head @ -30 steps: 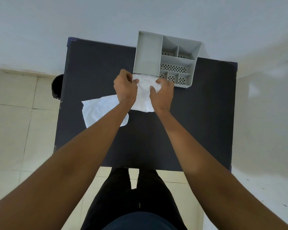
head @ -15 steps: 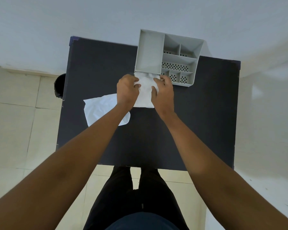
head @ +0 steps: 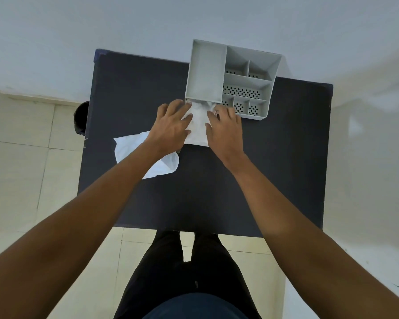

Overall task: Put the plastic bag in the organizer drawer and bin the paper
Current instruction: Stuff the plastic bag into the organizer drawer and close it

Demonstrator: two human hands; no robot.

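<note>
A crumpled white plastic bag (head: 198, 122) lies on the dark table (head: 274, 162), its far end at the drawer opening low in the front left of the grey organizer (head: 205, 70). My left hand (head: 171, 127) presses on the bag's left side, fingertips at the organizer's front edge. On the bag's right side rests my right hand (head: 225, 127), its thumb on the plastic. How far the bag is inside the drawer is hidden by my fingers. A white sheet of paper (head: 131, 148) lies flat on the table to the left, partly under my left forearm.
A black bin (head: 81, 116) stands on the tiled floor beside the table's left edge. The organizer sits at the table's far edge against the white wall, its perforated compartments on the right. My legs stand at the near edge.
Both hands have moved forward toward the organizer, pushing the bag's far end up to the drawer opening. Their fingers have spread flatter over the bag. The paper has not moved.
</note>
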